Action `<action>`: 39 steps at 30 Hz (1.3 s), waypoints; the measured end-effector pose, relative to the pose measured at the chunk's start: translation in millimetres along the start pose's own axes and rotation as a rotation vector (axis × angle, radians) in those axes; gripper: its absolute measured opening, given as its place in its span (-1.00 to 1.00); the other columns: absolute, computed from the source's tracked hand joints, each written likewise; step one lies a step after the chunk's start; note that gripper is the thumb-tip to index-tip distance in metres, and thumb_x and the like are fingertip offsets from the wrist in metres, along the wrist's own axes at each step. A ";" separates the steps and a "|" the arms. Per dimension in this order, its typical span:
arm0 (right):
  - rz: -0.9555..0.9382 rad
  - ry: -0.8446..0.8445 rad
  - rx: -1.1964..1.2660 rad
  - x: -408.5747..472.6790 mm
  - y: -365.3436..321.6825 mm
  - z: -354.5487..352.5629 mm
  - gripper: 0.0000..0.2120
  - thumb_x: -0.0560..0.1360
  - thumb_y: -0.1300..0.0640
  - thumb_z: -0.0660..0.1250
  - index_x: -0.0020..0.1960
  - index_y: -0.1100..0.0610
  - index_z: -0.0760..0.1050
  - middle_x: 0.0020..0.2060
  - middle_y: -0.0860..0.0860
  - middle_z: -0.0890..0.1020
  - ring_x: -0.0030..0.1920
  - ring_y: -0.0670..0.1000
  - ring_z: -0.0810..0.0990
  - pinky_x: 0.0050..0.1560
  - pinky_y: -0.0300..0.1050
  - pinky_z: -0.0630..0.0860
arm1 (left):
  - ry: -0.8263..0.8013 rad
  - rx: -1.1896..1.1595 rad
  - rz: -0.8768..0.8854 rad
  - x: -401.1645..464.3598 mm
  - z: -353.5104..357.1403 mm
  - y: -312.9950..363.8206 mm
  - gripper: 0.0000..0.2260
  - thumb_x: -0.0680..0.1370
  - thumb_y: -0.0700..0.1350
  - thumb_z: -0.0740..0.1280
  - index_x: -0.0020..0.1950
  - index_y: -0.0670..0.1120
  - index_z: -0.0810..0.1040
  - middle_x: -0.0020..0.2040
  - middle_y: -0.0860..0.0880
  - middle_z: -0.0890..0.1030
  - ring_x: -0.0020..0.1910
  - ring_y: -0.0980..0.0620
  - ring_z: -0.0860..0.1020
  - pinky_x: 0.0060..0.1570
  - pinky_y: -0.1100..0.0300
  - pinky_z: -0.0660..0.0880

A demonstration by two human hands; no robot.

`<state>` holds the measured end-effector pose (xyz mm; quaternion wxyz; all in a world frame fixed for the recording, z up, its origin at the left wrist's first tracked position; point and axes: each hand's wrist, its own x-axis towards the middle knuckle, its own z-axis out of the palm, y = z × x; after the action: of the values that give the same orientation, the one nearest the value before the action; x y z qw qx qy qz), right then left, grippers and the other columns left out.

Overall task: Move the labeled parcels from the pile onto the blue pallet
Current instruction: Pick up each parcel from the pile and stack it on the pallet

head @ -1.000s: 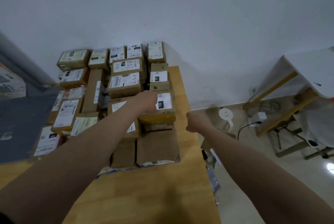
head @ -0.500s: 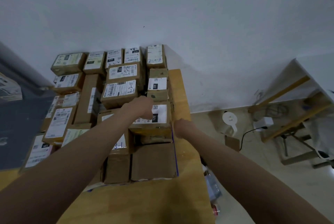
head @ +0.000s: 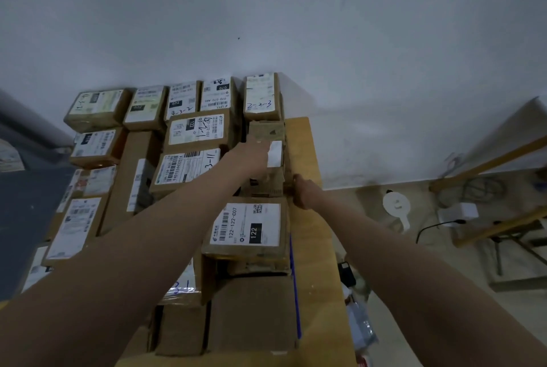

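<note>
My hands have let go of the 122 box (head: 248, 230) and moved farther; now my left hand (head: 254, 159) and right hand (head: 303, 193) hold the small box (head: 273, 156).

Your parcels (head: 165, 177) are all that same brown cardboard, each with a white label printed with black barcodes, and a few have blue handwritten numbers scrawled on. The closest one, the 122 parcel (head: 247, 230), has a white label (head: 247, 226) with a solid black block showing white digits. You can see a thin blue pallet edge (head: 296, 286) peeking out beside the stack. The table (head: 313, 251) is a warm yellowish wood, and the wall (head: 296, 11) is plain pale grey-white.
</note>
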<state>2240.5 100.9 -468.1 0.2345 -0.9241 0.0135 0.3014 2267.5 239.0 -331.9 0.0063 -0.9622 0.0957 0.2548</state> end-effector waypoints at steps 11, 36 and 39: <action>-0.085 0.022 0.047 15.7 -3.4 14.5 -0.50 0.56 0.28 0.26 0.44 0.27 0.16 0.17 0.28 0.54 0.14 0.24 0.56 -0.04 -0.01 0.48 | -0.034 -0.092 -0.065 10.4 8.9 -6.7 -0.27 0.41 -0.04 0.53 0.47 -0.03 0.23 0.42 -0.17 0.14 0.27 -0.23 0.38 0.20 -0.15 0.45; -0.200 0.095 0.221 52.0 -8.0 6.3 -0.16 0.55 0.18 0.31 0.60 0.14 -0.20 0.23 0.25 0.55 0.17 0.26 0.57 -0.05 -0.09 0.41 | -0.062 -0.057 -0.067 32.9 0.8 -11.2 -0.25 0.40 -0.02 0.53 0.48 -0.04 0.22 0.39 -0.17 0.15 0.26 -0.23 0.40 0.24 -0.15 0.44; -0.194 0.094 0.184 54.1 1.1 -2.8 -0.18 0.55 0.26 0.28 0.60 0.14 -0.20 0.23 0.27 0.54 0.15 0.26 0.57 -0.07 -0.06 0.44 | -0.072 -0.045 -0.080 33.7 -1.1 -9.6 -0.24 0.39 -0.02 0.54 0.48 -0.03 0.22 0.41 -0.16 0.15 0.27 -0.23 0.39 0.24 -0.16 0.44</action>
<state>2286.1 105.0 -497.1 0.3455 -0.9087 -0.0371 0.2311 2298.5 242.2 -347.8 -0.0017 -0.9555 0.0512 0.2907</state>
